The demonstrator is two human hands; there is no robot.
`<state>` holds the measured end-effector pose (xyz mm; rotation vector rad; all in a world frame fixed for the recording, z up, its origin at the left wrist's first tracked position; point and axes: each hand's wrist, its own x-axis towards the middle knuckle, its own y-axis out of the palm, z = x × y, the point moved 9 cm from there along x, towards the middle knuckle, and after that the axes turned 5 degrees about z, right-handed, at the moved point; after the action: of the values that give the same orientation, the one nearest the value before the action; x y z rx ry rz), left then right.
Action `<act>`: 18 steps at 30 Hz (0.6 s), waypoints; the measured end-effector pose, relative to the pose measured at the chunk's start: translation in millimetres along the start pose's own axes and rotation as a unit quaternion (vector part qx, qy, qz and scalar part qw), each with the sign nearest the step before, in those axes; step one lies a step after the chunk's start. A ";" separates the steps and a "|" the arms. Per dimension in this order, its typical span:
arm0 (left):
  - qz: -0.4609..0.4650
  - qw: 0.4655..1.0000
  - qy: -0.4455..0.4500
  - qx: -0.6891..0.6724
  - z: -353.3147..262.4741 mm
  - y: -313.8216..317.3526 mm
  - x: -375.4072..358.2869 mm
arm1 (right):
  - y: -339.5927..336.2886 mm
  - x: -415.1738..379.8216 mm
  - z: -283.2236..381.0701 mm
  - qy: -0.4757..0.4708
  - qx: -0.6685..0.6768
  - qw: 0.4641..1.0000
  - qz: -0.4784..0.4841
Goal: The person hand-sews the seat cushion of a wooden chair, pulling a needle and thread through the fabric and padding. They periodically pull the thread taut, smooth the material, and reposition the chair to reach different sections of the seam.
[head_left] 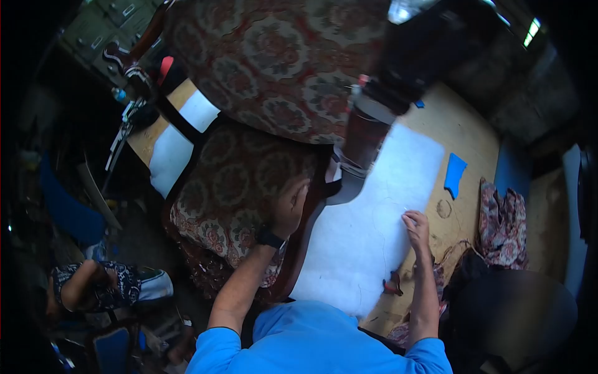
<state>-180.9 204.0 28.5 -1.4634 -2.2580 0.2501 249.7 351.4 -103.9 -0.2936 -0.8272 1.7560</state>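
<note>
A thread in the right hand, the left hand at a floral chair.

The right hand (418,232) has its fingers pinched together on a fine, pale thread (384,240), above the near right part of a white sheet (349,243) that lies on the wooden desk (476,131). The left hand (289,204), with a dark watch (270,237) at its wrist, is over the right side of the floral seat (227,171) of the chair, by its dark wooden frame (306,240); blur and shade hide whether its fingers grasp anything. The floral backrest (274,56) rises at the far side of the seat. Right of the sheet, a blue scrap (455,174) lies on the desk, with crumpled floral cloth (501,224) farther right. At near left is another person (93,283).
</note>
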 end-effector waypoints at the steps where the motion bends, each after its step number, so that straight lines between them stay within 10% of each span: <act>1: -0.017 1.000 -0.012 -0.017 4.3 -7.8 11.2 | -9.1 0.4 -4.0 0.027 0.071 0.997 -0.018; 4: -0.005 0.992 0.030 0.119 17.2 -17.7 53.0 | -34.8 -5.2 -28.0 0.229 0.219 0.948 -0.001; 12: 0.173 0.955 0.127 0.207 31.9 17.9 110.1 | -48.3 78.2 47.8 0.109 0.209 0.971 -0.028; 18: 0.137 0.958 0.146 0.207 34.1 19.8 107.7 | 57.6 138.4 179.8 0.032 0.212 0.947 0.239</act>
<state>-217.3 312.3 18.7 -1.4662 -1.6457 0.5215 55.3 401.1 16.5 -0.2740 -0.3218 2.3100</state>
